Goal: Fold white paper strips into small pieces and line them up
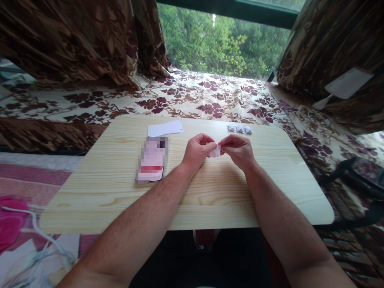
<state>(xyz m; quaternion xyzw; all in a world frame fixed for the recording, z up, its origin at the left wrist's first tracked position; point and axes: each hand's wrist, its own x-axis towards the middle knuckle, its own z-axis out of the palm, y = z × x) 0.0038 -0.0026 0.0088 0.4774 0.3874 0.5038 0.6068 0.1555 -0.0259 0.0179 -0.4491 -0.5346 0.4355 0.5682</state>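
A small bit of folded white paper [215, 152] is over the table [216, 194], between two hands. The left hand [196, 151] pinches one side with its thumb and fingers, and the right hand [239, 151] pinches the other side. Past the right hand, three little pointy shapes [240, 129] sit in a row. Flat white strips [164, 128] lie in a pile near a pink phone [152, 158] with round corners. The table has wavy wood lines, and flowery cloth [210, 96] lies beyond it.
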